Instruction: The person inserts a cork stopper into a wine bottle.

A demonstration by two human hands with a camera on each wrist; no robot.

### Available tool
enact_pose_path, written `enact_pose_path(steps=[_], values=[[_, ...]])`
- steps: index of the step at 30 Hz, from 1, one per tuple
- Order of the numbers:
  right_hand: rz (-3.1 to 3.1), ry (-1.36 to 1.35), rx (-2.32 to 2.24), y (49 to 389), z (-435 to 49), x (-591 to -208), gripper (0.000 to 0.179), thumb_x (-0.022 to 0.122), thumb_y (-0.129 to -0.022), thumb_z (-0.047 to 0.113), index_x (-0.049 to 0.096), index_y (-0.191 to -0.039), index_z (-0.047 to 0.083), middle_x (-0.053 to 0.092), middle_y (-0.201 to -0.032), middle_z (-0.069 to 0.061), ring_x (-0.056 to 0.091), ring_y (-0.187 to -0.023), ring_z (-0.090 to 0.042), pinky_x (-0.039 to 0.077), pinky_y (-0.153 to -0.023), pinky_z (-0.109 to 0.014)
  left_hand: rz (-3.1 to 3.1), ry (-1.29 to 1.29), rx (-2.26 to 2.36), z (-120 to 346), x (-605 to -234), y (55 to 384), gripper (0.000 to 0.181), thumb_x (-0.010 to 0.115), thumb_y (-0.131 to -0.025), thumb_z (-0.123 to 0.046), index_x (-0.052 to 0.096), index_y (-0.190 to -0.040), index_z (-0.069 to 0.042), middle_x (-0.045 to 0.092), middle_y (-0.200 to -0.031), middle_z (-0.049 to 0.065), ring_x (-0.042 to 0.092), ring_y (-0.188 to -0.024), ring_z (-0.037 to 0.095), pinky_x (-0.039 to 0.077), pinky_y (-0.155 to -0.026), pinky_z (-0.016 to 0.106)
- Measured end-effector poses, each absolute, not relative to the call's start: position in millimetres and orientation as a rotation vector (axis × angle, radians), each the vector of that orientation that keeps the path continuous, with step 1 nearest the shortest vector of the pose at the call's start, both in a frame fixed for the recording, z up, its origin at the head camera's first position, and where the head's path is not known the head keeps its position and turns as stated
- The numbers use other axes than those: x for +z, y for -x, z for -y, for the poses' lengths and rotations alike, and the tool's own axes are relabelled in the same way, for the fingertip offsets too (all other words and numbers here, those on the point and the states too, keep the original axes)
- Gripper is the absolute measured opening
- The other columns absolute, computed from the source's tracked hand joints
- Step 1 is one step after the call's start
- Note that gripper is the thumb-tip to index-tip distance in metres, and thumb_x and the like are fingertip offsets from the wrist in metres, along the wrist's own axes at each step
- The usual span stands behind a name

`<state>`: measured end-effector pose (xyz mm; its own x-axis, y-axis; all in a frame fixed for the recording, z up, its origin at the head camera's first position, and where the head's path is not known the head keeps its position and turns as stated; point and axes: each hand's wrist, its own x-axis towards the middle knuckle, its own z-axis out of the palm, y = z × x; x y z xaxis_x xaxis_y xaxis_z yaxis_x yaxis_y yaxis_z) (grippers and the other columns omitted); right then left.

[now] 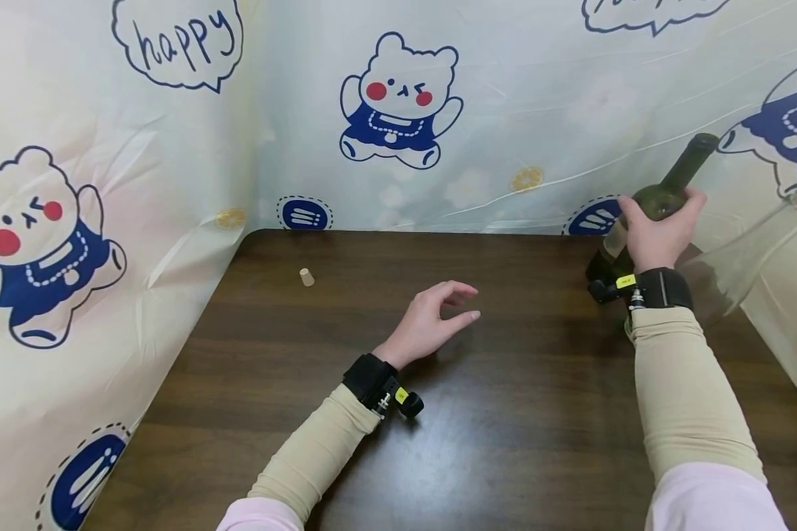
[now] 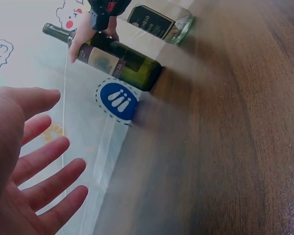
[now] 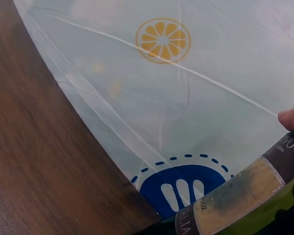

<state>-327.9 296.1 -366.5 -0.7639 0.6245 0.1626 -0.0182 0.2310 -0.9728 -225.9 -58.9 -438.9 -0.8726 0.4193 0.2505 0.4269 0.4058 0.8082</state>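
My right hand (image 1: pixel 660 234) grips a green glass wine bottle (image 1: pixel 689 164) around its upper body, below the neck. The bottle stands at the back right of the table, its base down at the wood in the left wrist view. A pale label with dark bands (image 3: pixel 237 196) shows on its side in the right wrist view, where only a fingertip (image 3: pixel 290 119) of that hand appears. Over the middle of the table hovers my left hand (image 1: pixel 428 322), fingers loosely spread and holding nothing. A small pale cork (image 1: pixel 307 277) lies beyond it, at the back left.
Right beside the wine bottle is a large clear glass bottle (image 1: pixel 730 262), which carries a dark label (image 2: pixel 151 22). The dark wooden table (image 1: pixel 505 442) ends at a patterned light curtain (image 1: pixel 518 88) along its back and left sides.
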Motion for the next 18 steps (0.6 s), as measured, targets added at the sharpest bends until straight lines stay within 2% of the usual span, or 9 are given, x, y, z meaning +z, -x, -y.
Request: enact_pose_path(steps=[4, 9, 18], values=[[1.993, 0.548, 1.577, 328, -296, -365, 0.085, 0.081, -0.082, 0.041, 0.033, -0.151, 0.031, 0.043, -0.154, 0.005, 0.039, -0.134, -0.012, 0.031, -0.119, -0.032, 2.625, 0.786, -1.514, 58, -438, 227, 0.039, 0.069, -0.096, -0.034, 0.066, -0.130, -0.016, 0.068, -0.132, 0.007, 0.064, -0.119, 0.030, 0.051, -0.105, 0.050], [2.037, 0.515, 1.597, 321, -287, -361, 0.082, 0.080, -0.084, 0.039, 0.033, -0.151, 0.031, 0.044, -0.145, 0.008, 0.041, -0.130, -0.011, 0.033, -0.117, -0.034, 2.628, 0.772, -1.496, 60, -438, 227, 0.040, 0.069, -0.096, -0.035, 0.066, -0.131, -0.016, 0.068, -0.129, 0.000, 0.064, -0.120, 0.028, 0.051, -0.105, 0.049], [2.105, 0.176, 1.569, 312, -251, -339, 0.072, 0.078, -0.087, 0.036, 0.039, -0.146, 0.022, 0.044, -0.127, 0.009, 0.044, -0.117, -0.010, 0.036, -0.105, -0.037, 2.605, 0.758, -1.525, 61, -435, 229, 0.052, 0.070, -0.095, -0.036, 0.058, -0.141, -0.013, 0.065, -0.138, 0.007, 0.060, -0.127, 0.026, 0.049, -0.109, 0.046]])
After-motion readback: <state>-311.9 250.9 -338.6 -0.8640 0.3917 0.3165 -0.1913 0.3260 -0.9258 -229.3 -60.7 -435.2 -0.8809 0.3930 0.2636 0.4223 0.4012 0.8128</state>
